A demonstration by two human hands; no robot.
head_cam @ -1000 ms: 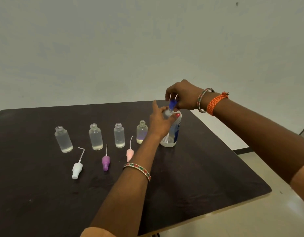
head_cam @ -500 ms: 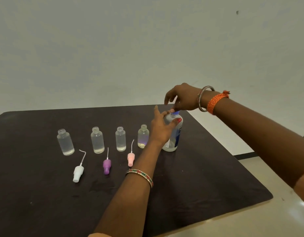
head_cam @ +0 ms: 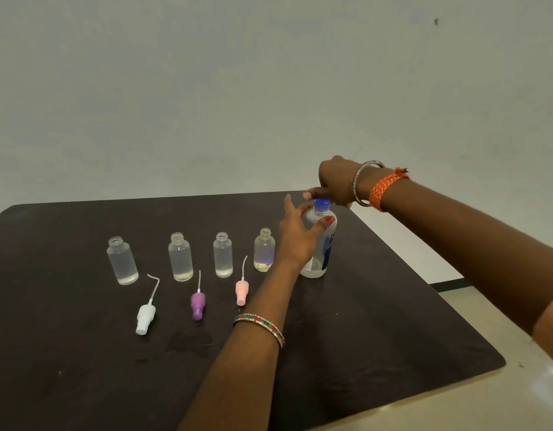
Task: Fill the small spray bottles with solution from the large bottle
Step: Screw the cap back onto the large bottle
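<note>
The large clear bottle with a blue label stands upright at the right end of a row on the dark table. My left hand wraps around its body. My right hand is over the top, its fingertips pinching the blue cap, which sits on the neck. Several small clear bottles stand open in a row to the left: the leftmost, the second, the third and the fourth. Each holds a little liquid at the bottom.
Three spray heads with dip tubes lie in front of the small bottles: a white one, a purple one and a pink one. The table's right edge runs close by the large bottle, with pale floor beyond.
My right hand lowered the blue cap from above the large bottle onto its neck. My left hand kept its grip on the bottle. The camera view shifted slightly.
</note>
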